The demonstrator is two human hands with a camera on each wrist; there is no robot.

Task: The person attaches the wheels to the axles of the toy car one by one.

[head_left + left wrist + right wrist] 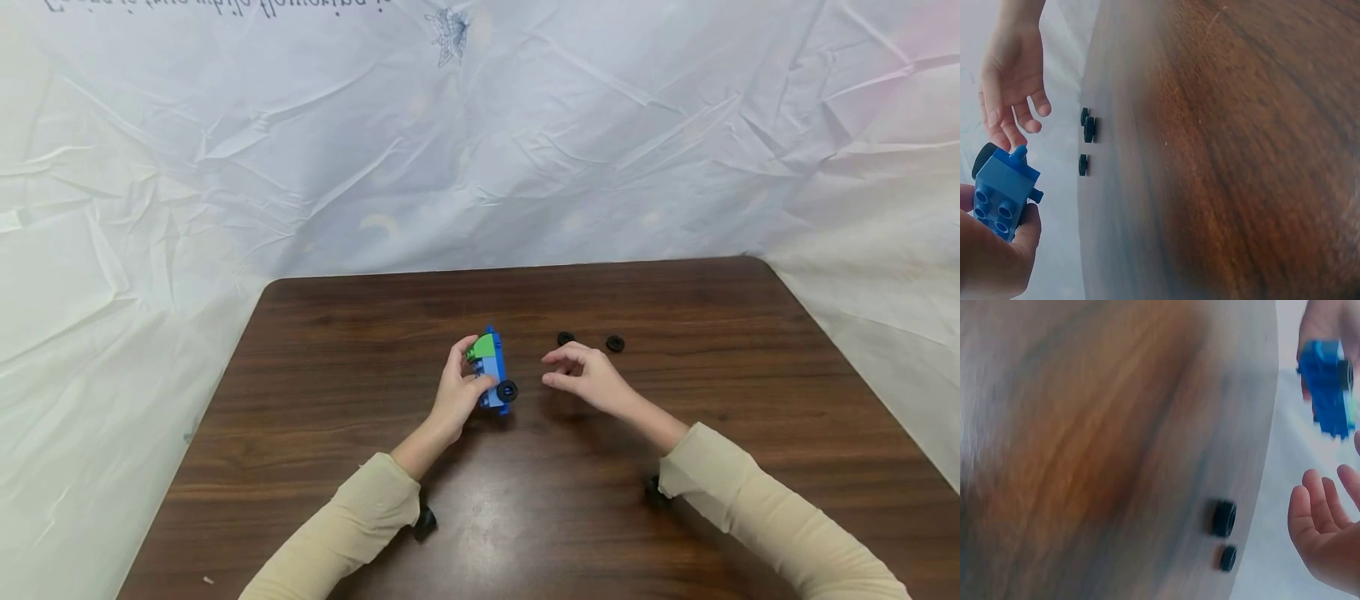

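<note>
My left hand (pixel 456 398) grips a toy car (pixel 491 367) of blue and green building blocks, thumb on one side and fingers on the other. A black wheel (pixel 507 391) sits on the car's side near its lower end in the head view. Round studs show on the car's light blue block (pixel 999 203) in the left wrist view. My right hand (pixel 588 379) hovers to the right of the car, fingers loosely bent and apart from it, with nothing between them. In the right wrist view, the car's blue base (pixel 1329 387) faces the camera.
Loose black wheels lie on the brown wooden table (pixel 337 333) beyond my right hand: one wheel (pixel 566 338) just behind the fingers, another wheel (pixel 615 343) farther right. The left wrist view shows a third wheel (pixel 1083 165). A pale, wrinkled cloth (pixel 480 167) hangs behind the table.
</note>
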